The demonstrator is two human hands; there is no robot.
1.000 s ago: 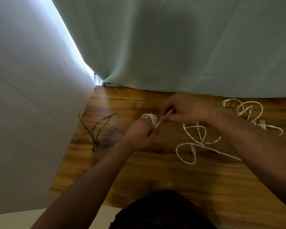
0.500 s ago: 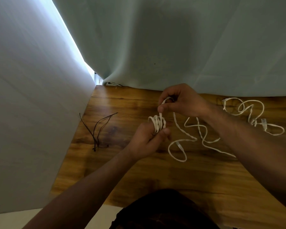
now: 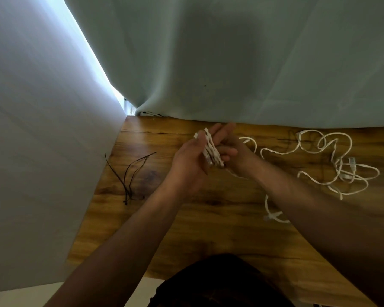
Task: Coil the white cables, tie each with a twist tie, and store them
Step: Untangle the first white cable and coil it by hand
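A partly wound coil of white cable [image 3: 211,149] stands upright between my two hands above the wooden table [image 3: 208,222]. My left hand [image 3: 190,160] holds the coil from the left, its fingers running up along the loops. From the right, my right hand [image 3: 230,151] holds the same coil, two fingers stretched upward and the lower ones curled against the loops. The cable's loose tail [image 3: 275,152] trails right across the table. A second white cable [image 3: 339,167] lies tangled at the right. Black twist ties [image 3: 131,173] lie at the left.
Pale fabric walls close off the table at the left [image 3: 42,151] and at the back [image 3: 231,63]. A white connector end [image 3: 271,216] lies near my right forearm. My dark clothing [image 3: 220,282] shows at the table's near edge.
Both hands have risen and moved toward the back. My right hand has come in against the coil, and much of the loose cable near it has been drawn up.
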